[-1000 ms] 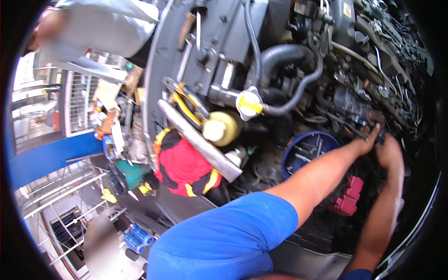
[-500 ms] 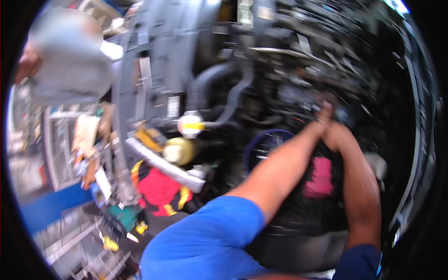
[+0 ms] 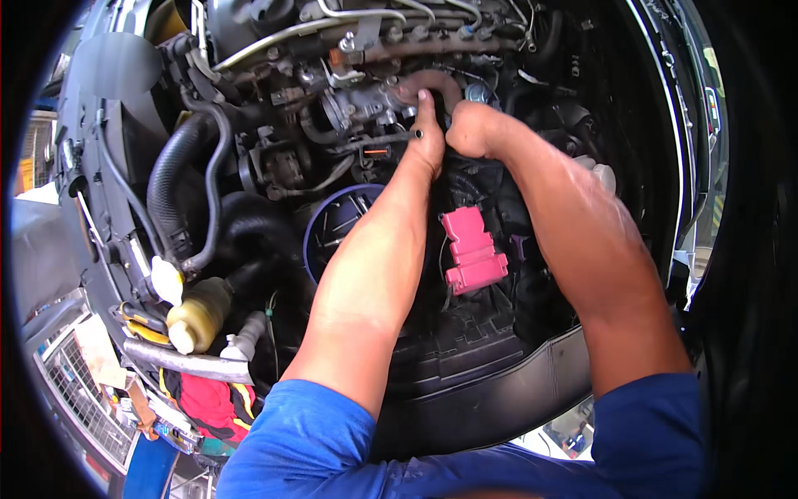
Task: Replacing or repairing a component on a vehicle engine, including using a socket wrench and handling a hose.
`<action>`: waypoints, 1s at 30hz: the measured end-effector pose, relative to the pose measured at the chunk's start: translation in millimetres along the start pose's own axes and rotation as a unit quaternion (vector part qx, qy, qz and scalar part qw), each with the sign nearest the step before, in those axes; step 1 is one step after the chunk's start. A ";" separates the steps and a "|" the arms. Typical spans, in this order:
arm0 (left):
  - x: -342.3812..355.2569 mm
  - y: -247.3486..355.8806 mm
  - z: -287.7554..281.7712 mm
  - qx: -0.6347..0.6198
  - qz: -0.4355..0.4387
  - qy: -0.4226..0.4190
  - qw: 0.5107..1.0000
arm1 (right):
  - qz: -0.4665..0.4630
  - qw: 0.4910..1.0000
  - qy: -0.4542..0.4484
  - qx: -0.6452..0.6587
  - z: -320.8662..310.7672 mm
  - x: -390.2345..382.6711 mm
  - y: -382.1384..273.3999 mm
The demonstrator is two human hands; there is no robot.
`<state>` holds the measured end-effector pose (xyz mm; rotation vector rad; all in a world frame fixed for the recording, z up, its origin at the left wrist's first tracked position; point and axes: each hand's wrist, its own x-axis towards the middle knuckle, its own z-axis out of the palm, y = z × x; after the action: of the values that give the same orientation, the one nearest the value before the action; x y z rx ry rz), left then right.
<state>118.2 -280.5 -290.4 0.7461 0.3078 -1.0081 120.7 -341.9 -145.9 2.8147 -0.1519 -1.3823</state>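
Both my arms reach deep into a car's engine bay. My left hand (image 3: 428,143) is at the engine with its thumb stretched up against a rusty curved pipe (image 3: 434,81); its other fingers are hidden below. Close beside it, my right hand (image 3: 472,129) is bent down at the wrist, its fingers out of sight among the parts. What either hand may hold does not show. A thin dark tube (image 3: 374,141) ends right at my left hand. Left of the hands sits a grey metal engine part (image 3: 357,108) with hoses.
Between my forearms lies a pink plastic cover (image 3: 472,249). A blue-rimmed round tray (image 3: 309,237) with metal pieces is partly behind my left arm. Ribbed black hose (image 3: 170,166), a yellowish reservoir (image 3: 199,316) and a red-black cloth (image 3: 212,403) lie to the left. Metal lines (image 3: 316,29) cross the far side.
The view has turned and sharpened, so the engine bay lies more squarely ahead. Both hands remain close together at the engine. The person at the upper left no longer shows clearly.
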 end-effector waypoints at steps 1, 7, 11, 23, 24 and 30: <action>-0.3 -1.0 0.7 -0.003 0.053 -0.009 0.999 | -0.061 0.994 0.069 -0.059 14.0 0.5 1.9; -14.5 1.2 1.1 -0.009 0.077 -0.010 0.997 | 0.133 0.942 0.245 0.187 108.4 6.2 -6.2; -15.7 7.1 4.1 -0.008 0.081 -0.018 0.997 | 0.119 0.979 0.127 0.103 58.4 -5.6 -18.5; -20.3 8.8 8.2 -0.060 0.001 0.010 0.998 | 0.012 0.999 -0.041 0.032 -5.0 11.0 -3.1; -20.7 7.9 6.5 -0.063 0.002 0.007 0.998 | 0.002 0.999 0.001 0.050 -0.4 11.2 0.9; -15.8 -1.8 1.8 -0.069 0.026 0.002 0.997 | -0.001 0.998 0.032 0.055 23.3 -9.1 -5.1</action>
<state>108.3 -272.0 -281.1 0.6281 0.3567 -0.9268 97.2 -335.1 -153.2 2.9439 -0.2312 -1.3214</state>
